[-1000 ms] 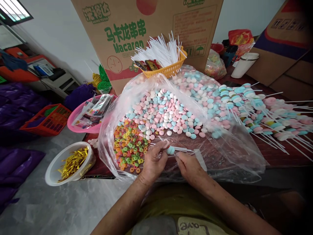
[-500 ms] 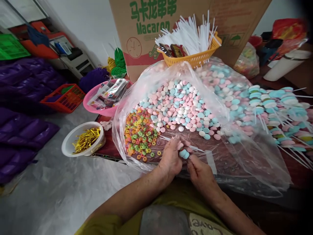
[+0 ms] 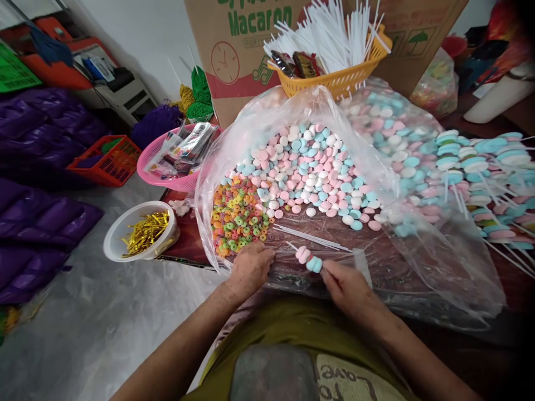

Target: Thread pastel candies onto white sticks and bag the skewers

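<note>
My right hand is closed around the lower end of a candy skewer, whose bare tip points up and left. On its white stick sit pink and blue marshmallow-like discs, with a small reddish piece between them. At the near edge of the pile of colourful ring-shaped candies, my left hand has its fingers curled together, and what they pinch, if anything, is hidden. Several loose white sticks lie on the plastic sheet beyond my hands. Past those spreads a heap of pink, white and blue discs.
A yellow basket of white sticks stands before a cardboard box. Finished skewers are stacked at right. On the left are a pink basket, a tub of gold ties and an orange crate.
My left hand has let go of the skewer and moved left to the ring candies. My right hand still holds the skewer, now in plain sight. The view has tilted slightly downward.
</note>
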Demonstrator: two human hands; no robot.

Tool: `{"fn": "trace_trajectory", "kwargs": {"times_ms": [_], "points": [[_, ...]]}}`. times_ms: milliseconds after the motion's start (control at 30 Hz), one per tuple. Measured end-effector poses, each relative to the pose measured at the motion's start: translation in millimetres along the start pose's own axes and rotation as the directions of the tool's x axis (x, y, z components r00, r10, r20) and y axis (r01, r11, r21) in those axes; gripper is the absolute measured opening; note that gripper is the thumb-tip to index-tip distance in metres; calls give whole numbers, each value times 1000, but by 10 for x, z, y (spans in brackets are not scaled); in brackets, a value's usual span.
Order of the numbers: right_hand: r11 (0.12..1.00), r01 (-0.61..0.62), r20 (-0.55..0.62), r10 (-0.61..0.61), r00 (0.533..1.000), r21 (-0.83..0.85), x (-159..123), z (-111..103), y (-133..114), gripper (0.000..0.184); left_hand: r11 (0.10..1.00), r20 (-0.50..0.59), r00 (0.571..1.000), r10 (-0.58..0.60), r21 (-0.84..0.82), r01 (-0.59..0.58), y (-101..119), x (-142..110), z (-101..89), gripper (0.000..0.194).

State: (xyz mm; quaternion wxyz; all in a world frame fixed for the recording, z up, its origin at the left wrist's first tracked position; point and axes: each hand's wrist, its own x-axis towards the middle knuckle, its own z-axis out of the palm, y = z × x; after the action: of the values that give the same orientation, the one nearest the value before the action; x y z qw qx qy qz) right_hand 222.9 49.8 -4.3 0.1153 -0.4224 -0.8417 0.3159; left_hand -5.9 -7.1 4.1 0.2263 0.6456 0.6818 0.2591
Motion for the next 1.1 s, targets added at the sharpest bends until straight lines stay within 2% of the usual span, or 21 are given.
{"fn": "trace_trajectory", "kwargs": {"times_ms": [67,133,200,267,300,333,433,500,567,600,667,733,833,900,1000,1100], "points": [[1000,-5,44,6,999,-27,-58,53,-55,26,997,-62,997,-41,-62,37,-80,-33,14,17],[998,-16,70,20,997,-67,-95,89,-130,24,935,-126,975,-183,-330,133,-74,-24,37,10],[995,-5,92,15,996,-103,-114,98,-197,24,746,-21,942,-335,-617,252,-22,3,45,12],[991,21,93,-8,996,-135,-118,88,-239,23,523,135,908,-396,-779,345,28,25,43,22],[989,35,85,-23,996,-147,-116,79,-249,23,457,164,897,-411,-814,359,42,29,42,26],[988,45,67,-35,997,-151,-113,67,-250,23,428,153,890,-430,-833,350,47,29,42,28],[992,34,-52,-41,998,-119,-104,18,-210,23,495,20,876,-483,-818,292,27,2,44,25],[995,0,-149,-15,989,-98,-108,-16,-164,25,610,-52,891,-450,-747,264,24,-16,53,15],[996,-26,-193,9,981,-84,-121,-44,-127,26,816,-91,954,-285,-545,192,63,-11,91,7],[997,-33,-198,17,980,-74,-129,-57,-116,27,909,-75,982,-173,-395,130,101,6,128,10],[998,-47,-224,35,974,-49,-148,-94,-106,27,993,14,1000,10,-114,-8,203,61,235,18],[996,-87,-296,73,952,-33,-169,-147,-102,26,997,104,992,79,14,-80,316,134,365,22],[989,-145,-369,127,921,-21,-212,-213,-72,25,995,190,976,103,-3,-104,440,232,512,17],[989,-148,-343,135,930,-13,-249,-212,-36,24,980,167,985,38,-198,-4,458,274,540,10],[989,-146,-263,140,955,-3,-301,-145,24,26,835,113,984,-141,-521,179,384,292,482,6],[992,-126,-145,122,982,-17,-323,-66,48,27,738,113,959,-261,-617,274,265,260,366,15]]}}
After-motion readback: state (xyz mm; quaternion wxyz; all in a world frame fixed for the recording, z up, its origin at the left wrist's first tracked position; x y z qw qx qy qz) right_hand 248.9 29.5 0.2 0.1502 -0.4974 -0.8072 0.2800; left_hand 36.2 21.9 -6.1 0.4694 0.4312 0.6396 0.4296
